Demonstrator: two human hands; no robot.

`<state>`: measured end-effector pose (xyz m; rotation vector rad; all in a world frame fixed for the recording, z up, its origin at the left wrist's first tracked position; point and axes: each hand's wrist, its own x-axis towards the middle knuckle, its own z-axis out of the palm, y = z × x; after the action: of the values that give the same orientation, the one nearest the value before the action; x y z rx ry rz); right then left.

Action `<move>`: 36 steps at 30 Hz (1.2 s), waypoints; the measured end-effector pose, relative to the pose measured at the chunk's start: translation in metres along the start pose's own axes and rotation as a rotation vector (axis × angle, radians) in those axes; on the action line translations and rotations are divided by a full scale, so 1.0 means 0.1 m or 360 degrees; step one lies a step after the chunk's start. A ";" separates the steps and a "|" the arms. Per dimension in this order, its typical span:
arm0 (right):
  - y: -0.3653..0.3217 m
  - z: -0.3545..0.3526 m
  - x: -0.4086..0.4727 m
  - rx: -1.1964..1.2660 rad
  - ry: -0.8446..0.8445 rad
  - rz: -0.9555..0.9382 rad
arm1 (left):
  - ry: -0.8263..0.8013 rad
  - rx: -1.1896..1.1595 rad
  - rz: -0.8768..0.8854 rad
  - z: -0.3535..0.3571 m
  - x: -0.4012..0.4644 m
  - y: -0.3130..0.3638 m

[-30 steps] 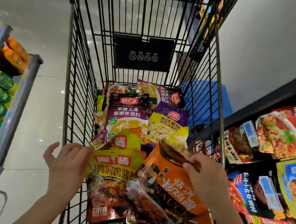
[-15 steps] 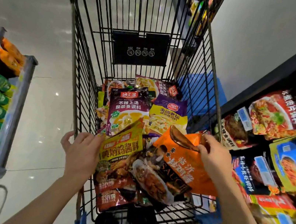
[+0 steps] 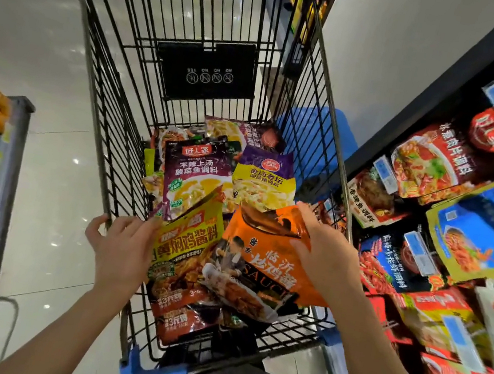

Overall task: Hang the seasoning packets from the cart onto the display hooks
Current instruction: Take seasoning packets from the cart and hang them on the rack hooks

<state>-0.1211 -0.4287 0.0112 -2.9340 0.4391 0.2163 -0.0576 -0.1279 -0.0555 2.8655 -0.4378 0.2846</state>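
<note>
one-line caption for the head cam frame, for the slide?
Right hand grips an orange sauce packet and left hand holds a yellow packet over the cart, beside hanging display packets.

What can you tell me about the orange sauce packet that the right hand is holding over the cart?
The orange glossy plastic sauce packet is a flat pouch with dark Chinese characters, the word SAUCE and a photo of a cooked dish. It tilts over the near end of the black wire shopping cart. The right hand grips its upper right edge. It overlaps the yellow and red sauce packet beside it.
</note>
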 end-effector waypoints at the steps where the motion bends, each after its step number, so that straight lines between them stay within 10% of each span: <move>1: -0.03 0.01 0.00 -0.0066 -0.0009 0.0008 | 0.0005 -0.0007 0.0007 0.00 0.00 0.00; 21: 0.06 0.35 -0.93 0.0586 0.0442 0.0429 | 0.0061 -0.0097 0.0050 -0.02 -0.02 0.00; 25: 0.14 0.28 -0.91 0.1083 0.0195 0.0869 | 0.0015 -0.0097 0.0047 -0.03 -0.01 0.01; 36: 0.01 0.08 -0.66 0.1017 0.0220 0.0586 | 0.0109 -0.0101 0.0073 -0.04 -0.02 -0.01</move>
<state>-0.1847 -0.4094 0.0141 -2.2333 0.8805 -0.0766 -0.0595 -0.1255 -0.0524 2.7776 -0.4908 0.3694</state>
